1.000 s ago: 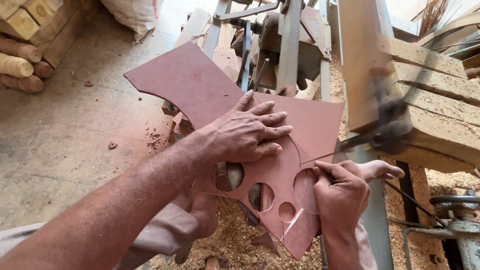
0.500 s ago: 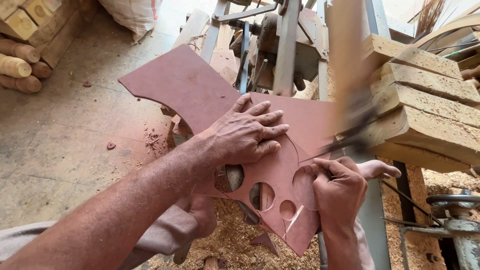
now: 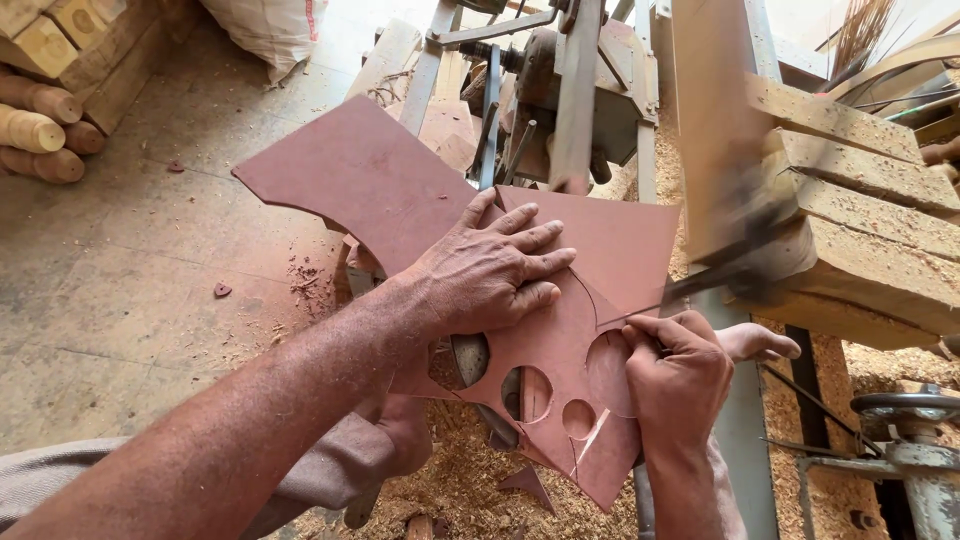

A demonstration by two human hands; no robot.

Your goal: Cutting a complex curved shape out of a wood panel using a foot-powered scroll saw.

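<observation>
A thin reddish-brown board (image 3: 360, 185), irregular in outline with several round holes cut near its lower end, lies across a wooden machine frame. My left hand (image 3: 490, 275) rests flat on its middle, fingers spread, pressing it down. My right hand (image 3: 675, 380) grips the board's right edge beside a large round cut-out (image 3: 608, 372). A thin saw blade (image 3: 640, 310) meets the board just above my right hand, at the end of a curved cut line. The blade's arm (image 3: 735, 245) is blurred with motion.
A wooden saw frame with stacked beams (image 3: 860, 230) stands at the right. Metal machine parts (image 3: 560, 90) sit behind the board. Turned wooden pieces (image 3: 40, 130) lie at the top left, a white sack (image 3: 265, 30) behind. Sawdust (image 3: 470, 480) and offcuts cover the floor below.
The board has turned slightly under my hands and the curved cut has grown toward my left fingers. The saw arm keeps moving. Both hands hold their places on the board.
</observation>
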